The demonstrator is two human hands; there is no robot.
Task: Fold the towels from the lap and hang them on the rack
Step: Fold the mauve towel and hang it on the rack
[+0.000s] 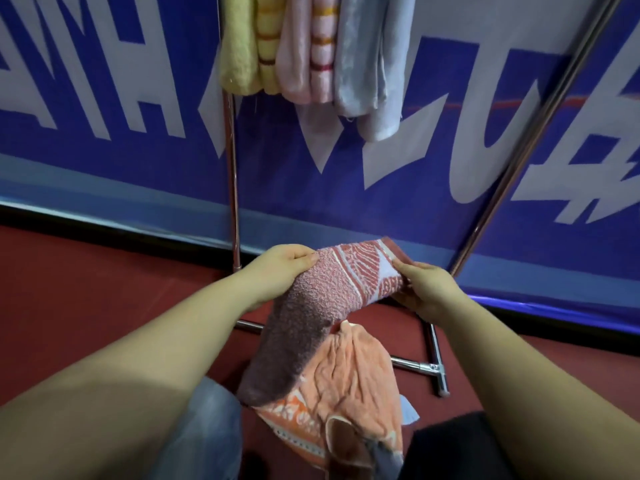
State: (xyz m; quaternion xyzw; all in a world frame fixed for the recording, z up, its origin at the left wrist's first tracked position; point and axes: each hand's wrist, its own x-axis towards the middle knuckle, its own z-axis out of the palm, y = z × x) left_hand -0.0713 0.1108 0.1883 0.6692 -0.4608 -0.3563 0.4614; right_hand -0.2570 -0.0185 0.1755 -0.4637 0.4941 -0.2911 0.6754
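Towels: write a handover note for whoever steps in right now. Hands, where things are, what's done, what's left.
Left hand: grips one end of the pink towel.
Right hand: pinches its patterned end.
The pink towel is held up in front of the rack, its lower part hanging to the lap.
Orange towel: crumpled on the lap, with a bit of blue cloth under it.
Done: yellow towel, striped pink towel and grey towel hang on the rack.
Left: fold and hang the pink towel, then the rest.
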